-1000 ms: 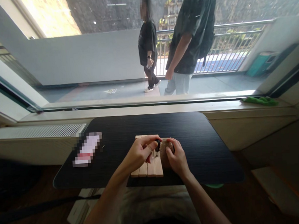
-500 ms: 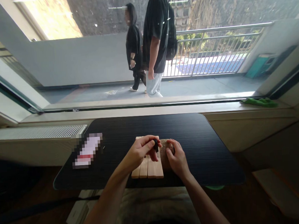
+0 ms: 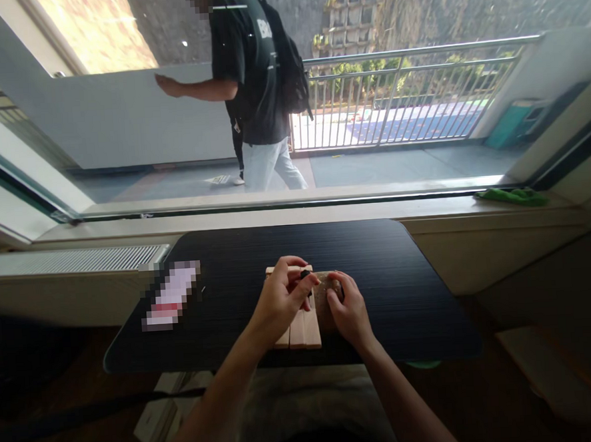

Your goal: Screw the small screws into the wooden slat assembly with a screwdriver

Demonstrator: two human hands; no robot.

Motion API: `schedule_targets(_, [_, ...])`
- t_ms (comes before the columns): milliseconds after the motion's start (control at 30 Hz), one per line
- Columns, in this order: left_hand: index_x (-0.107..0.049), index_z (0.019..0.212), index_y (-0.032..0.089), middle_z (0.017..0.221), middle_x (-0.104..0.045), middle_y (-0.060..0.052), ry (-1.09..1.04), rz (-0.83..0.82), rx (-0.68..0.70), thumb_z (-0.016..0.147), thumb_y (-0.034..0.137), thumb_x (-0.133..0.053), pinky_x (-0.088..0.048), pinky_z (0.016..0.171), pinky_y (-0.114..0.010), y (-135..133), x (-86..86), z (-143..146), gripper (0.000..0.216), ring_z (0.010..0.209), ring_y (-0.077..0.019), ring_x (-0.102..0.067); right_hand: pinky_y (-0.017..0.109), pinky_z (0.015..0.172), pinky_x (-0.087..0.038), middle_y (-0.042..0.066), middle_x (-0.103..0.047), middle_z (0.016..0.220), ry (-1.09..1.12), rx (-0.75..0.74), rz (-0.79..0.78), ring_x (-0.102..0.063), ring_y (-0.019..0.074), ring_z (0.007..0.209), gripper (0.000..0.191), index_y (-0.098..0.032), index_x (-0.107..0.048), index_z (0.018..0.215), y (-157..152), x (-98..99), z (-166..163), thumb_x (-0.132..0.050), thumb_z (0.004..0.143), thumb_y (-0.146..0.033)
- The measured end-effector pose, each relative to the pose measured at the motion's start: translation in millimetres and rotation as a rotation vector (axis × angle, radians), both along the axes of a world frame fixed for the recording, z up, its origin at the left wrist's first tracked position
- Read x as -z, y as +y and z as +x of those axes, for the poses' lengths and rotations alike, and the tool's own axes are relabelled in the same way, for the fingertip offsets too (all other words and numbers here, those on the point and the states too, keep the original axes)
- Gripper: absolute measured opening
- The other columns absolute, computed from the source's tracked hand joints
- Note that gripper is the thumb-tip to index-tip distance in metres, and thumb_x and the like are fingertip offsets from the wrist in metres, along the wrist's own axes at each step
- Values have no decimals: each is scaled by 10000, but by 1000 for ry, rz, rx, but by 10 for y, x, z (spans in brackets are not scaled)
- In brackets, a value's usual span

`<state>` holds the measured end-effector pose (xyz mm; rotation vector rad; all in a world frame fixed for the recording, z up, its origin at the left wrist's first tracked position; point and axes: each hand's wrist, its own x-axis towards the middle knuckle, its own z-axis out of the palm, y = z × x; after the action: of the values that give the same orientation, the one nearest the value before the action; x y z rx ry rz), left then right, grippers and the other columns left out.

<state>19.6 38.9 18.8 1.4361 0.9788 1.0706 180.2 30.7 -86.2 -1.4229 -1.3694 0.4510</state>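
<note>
My left hand (image 3: 283, 298) is closed over a slatted wooden board (image 3: 305, 334), pinching a small black piece (image 3: 305, 274) between thumb and fingers. What kind of piece it is, I cannot make out. Just right of the board lies a brown, speckled block (image 3: 326, 316) with a rough look. Curved around the block's right side is my right hand (image 3: 352, 311), its thumb and fingers gripping it. A dark spot shows between those fingers, too small to name. The left hand hides the upper left of the board.
Board and block rest on a black table (image 3: 410, 300). A blurred pink-and-white item (image 3: 172, 295) lies at its left. Beyond are a windowsill (image 3: 425, 208) with a green cloth (image 3: 512, 197) and a radiator (image 3: 78, 261). Outside the window walks a person with a backpack (image 3: 294, 74).
My left hand has turned and shifted slightly, its thumb now reaching further right, near the block. My right hand stays about where it was. The people outside have moved left.
</note>
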Motion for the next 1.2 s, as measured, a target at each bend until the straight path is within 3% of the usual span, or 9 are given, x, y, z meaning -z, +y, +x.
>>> schedule_targets(100, [-490, 960, 204, 864, -729, -28, -1, 29, -22, 871, 528, -667, -506, 490, -225, -12, 44, 1, 380, 502, -103, -621, 489, 1041, -464, 118, -668, 1159, -5, 0, -1, -601, 281, 1148, 307, -216, -662, 1082, -1, -1, -2, -513, 814, -205])
schedule_targets(233, [-569, 975, 194, 987, -753, -68, 85, 125, -78, 894, 481, -651, -535, 525, -233, -39, 49, -9, 309, 543, -104, -634, 487, 1043, -463, 125, -664, 1166, 2, -9, -6, -602, 279, 1148, 303, -211, -659, 1080, 0, -3, 2, -509, 817, -204])
schedule_targets(400, [-681, 1030, 198, 686, -700, 6, 312, 280, -174, 909, 391, -642, -486, 532, -210, -71, -32, -42, 230, 542, -124, -616, 489, 1039, -464, 115, -672, 1154, 8, -4, 2, -608, 278, 1131, 310, -220, -666, 1078, 5, 1, 7, -519, 806, -204])
schedule_targets(500, [-702, 1057, 202, 632, -673, 18, 372, 325, -193, 915, 366, -631, -476, 544, -210, -84, -66, -53, 228, 560, -134, -630, 491, 1036, -466, 115, -672, 1156, 6, 0, 1, -608, 279, 1133, 301, -220, -665, 1077, 7, 5, 5, -519, 813, -215])
schedule_targets(700, [-704, 1099, 199, 766, -741, -21, 410, 357, -178, 922, 367, -612, -509, 601, -225, -97, -52, -67, 261, 646, -152, -675, 489, 1042, -467, 130, -664, 1170, -4, -7, -9, -603, 281, 1150, 301, -208, -656, 1083, 13, 11, 8, -507, 822, -221])
schedule_targets(900, [-724, 1102, 205, 767, -753, -14, 428, 410, -189, 923, 344, -608, -533, 688, -246, -102, -80, -82, 254, 648, -151, -675, 488, 1048, -463, 120, -665, 1169, 7, -2, -3, -605, 277, 1151, 301, -217, -658, 1079, 5, -9, 3, -509, 817, -211])
schedule_targets(1100, [-717, 1103, 199, 931, -788, -36, 472, 461, -146, 943, 319, -561, -551, 741, -244, -105, -98, -90, 254, 721, -156, -708, 482, 1048, -463, 127, -666, 1173, 14, -1, -1, -606, 284, 1152, 307, -207, -669, 1087, -3, -19, -7, -512, 823, -221])
schedule_targets(1200, [-703, 1142, 190, 1045, -785, -60, 492, 512, -125, 963, 301, -516, -563, 819, -267, -84, -93, -92, 281, 867, -186, -738, 485, 1049, -460, 122, -669, 1174, 15, 2, 2, -605, 283, 1153, 302, -214, -670, 1083, 1, -12, -8, -517, 823, -220])
